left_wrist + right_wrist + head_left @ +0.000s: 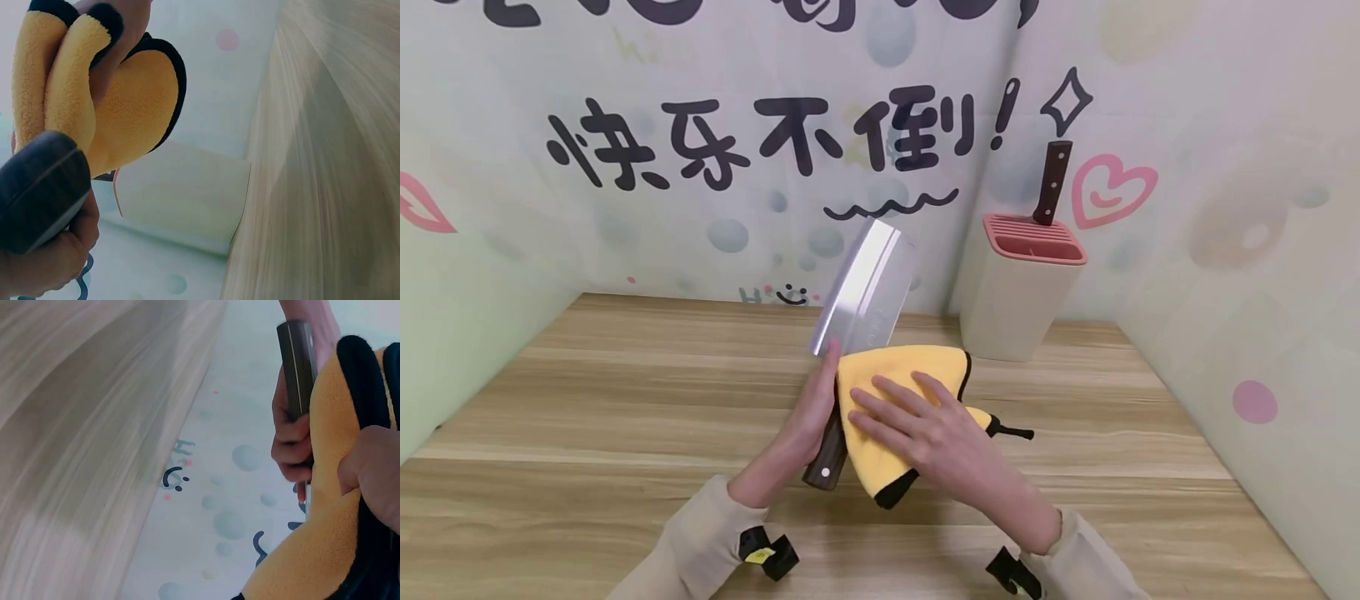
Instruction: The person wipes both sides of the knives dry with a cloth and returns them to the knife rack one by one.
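A cleaver (867,292) with a wide, shiny blade and a dark riveted handle is held blade up, tilted slightly right, in front of me. My left hand (808,412) grips its handle; the curled fingers (292,447) show in the right wrist view. A folded yellow cloth (898,360) with black edging lies against the cleaver's right side, covering the lower blade and part of the handle. My right hand (936,433) holds this cloth, fingers spread over its face, the thumb (378,465) on its other side in the right wrist view.
A white knife block (1018,304) with a pink slotted top stands at the back right of the wooden table (625,400). One dark-handled knife (1052,183) sticks up from it. A printed wall covering (700,242) rises behind the table.
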The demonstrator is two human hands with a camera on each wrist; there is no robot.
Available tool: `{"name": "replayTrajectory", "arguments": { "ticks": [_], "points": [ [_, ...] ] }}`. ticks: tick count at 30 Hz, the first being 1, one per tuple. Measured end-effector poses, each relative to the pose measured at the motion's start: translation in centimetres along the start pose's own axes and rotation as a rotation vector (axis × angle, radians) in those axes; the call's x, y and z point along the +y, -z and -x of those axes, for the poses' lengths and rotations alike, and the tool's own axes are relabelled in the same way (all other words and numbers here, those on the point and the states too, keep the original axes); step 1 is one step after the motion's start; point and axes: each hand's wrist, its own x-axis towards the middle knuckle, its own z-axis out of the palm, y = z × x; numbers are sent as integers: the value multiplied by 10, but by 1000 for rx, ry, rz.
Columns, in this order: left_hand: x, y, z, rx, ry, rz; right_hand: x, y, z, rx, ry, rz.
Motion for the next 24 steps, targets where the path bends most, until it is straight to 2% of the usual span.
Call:
{"name": "replayTrajectory", "arguments": {
  "ticks": [4,7,12,17,24],
  "points": [
    [1,2,1,-90,22,15,5,-3,1,43,-32,-53],
    [0,4,2,-153,31,-23,9,-4,2,59,-60,-82],
    [-3,9,3,-249,22,-87,16,-4,4,35,-93,-107],
    [-6,15,3,-344,27,-71,21,-2,5,10,-108,-98],
    [-8,17,5,-376,27,-55,29,-4,8,-1,-127,-78]
  ]
}}
